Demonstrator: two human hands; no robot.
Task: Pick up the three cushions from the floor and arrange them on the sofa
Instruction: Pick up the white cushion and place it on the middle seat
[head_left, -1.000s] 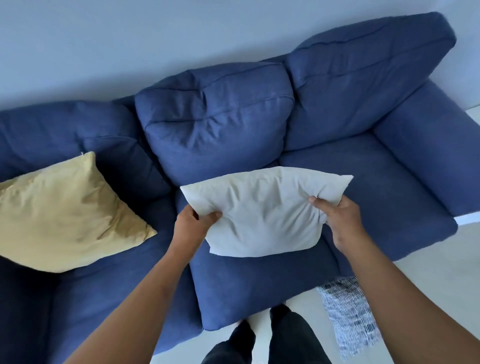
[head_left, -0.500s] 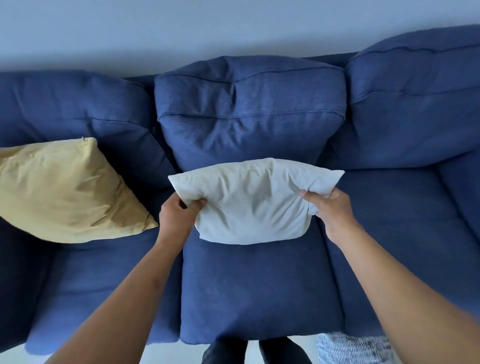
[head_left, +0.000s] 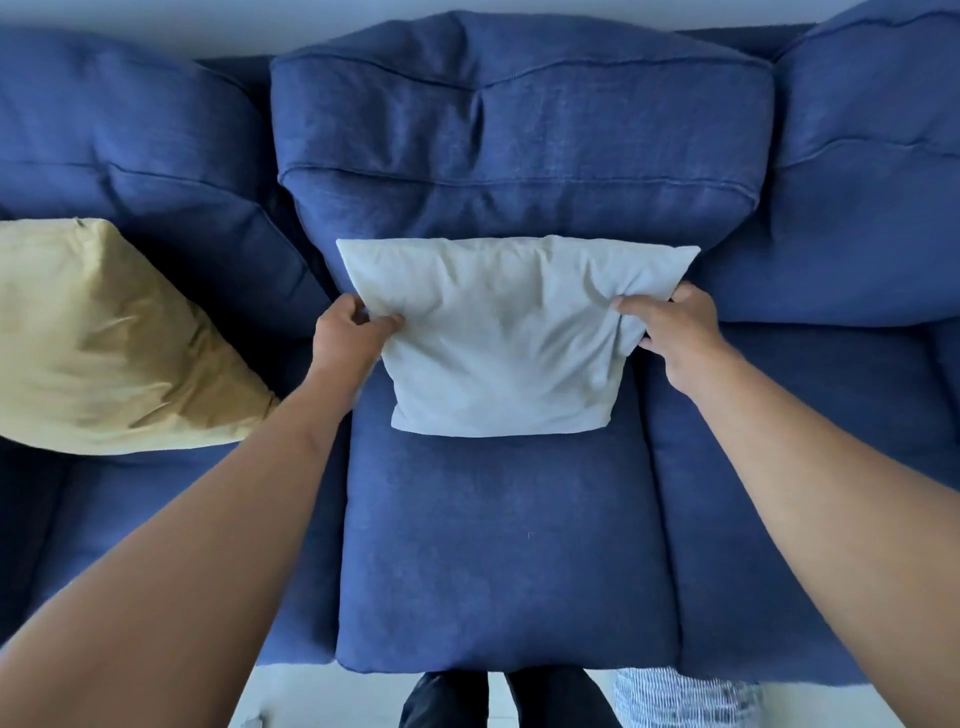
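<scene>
1. The white cushion (head_left: 501, 343) stands on the middle seat of the blue sofa (head_left: 498, 561), its top edge leaning against the middle back pillow (head_left: 519, 145), its bottom edge resting on the seat fabric
2. The left hand (head_left: 348, 338) is clamped on the cushion's left edge, thumb on the front face and fingers curled behind
3. The right hand (head_left: 675, 332) pinches the cushion's right edge, bunching the fabric into folds under the thumb
4. Both forearms reach in from the lower corners of the view
5. The yellow cushion (head_left: 104, 343) lies on the left seat, tilted, propped against the left back pillow, well apart from the white one
6. A striped blue-and-white cushion (head_left: 680, 699) lies on the floor just in front of the sofa, at the lower right, partly cut off by the frame
7. The person's dark trouser legs (head_left: 498, 699) show at the sofa's front edge
</scene>
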